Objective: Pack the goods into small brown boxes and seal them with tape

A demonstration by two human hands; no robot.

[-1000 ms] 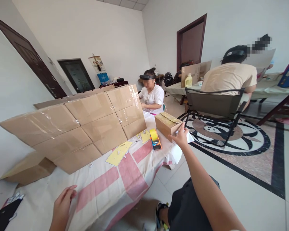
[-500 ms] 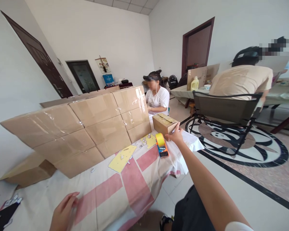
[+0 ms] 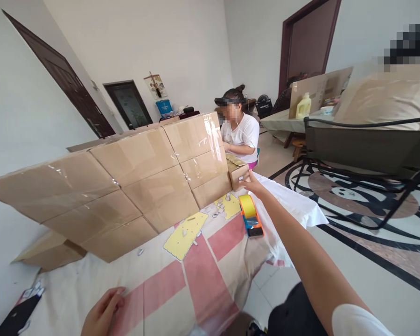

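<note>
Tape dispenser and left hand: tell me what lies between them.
Head view: a yellow card on the pink-checked tablecloth lies between the tape dispenser and the left hand.

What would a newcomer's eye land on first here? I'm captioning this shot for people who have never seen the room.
First, the wall of taped cardboard boxes stacked across the table's far side. Next, the right hand stretched out to a small cardboard box at the stack's right end, with a yellow tape dispenser just before it on the pink-and-white tablecloth. The left hand rests flat on the near cloth.
</note>
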